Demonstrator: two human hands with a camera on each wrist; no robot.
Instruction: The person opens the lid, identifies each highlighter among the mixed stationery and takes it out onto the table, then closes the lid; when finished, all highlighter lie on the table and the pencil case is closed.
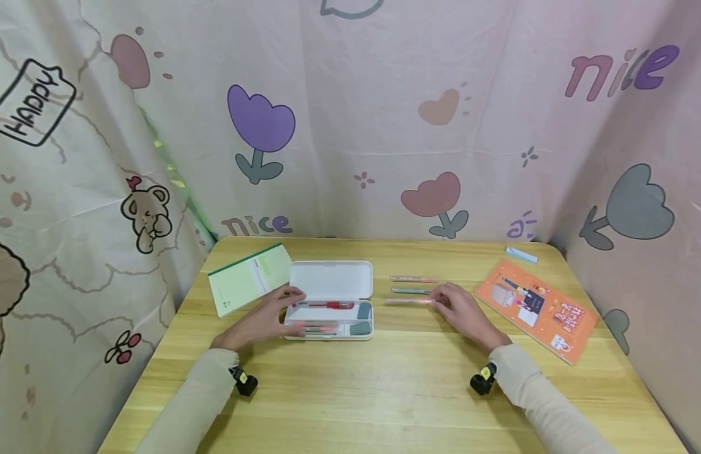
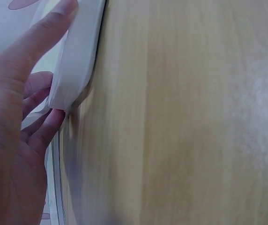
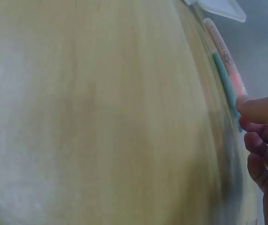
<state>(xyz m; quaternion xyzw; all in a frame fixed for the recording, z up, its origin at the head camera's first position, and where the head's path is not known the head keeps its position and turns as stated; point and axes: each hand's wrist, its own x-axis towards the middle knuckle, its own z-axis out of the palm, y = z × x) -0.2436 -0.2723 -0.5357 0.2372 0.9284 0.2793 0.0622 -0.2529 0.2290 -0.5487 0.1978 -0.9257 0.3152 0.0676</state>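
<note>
Wooden table (image 1: 384,391), cartoon curtains (image 1: 384,94); left hand (image 1: 265,318) grips case (image 1: 333,280), right hand (image 1: 464,309) pinches pen (image 1: 409,301).

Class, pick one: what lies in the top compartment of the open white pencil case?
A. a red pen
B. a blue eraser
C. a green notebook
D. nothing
A: in the head view, a red pen lies across the upper compartment of the open white pencil case, whose left end the left hand holds.
</note>
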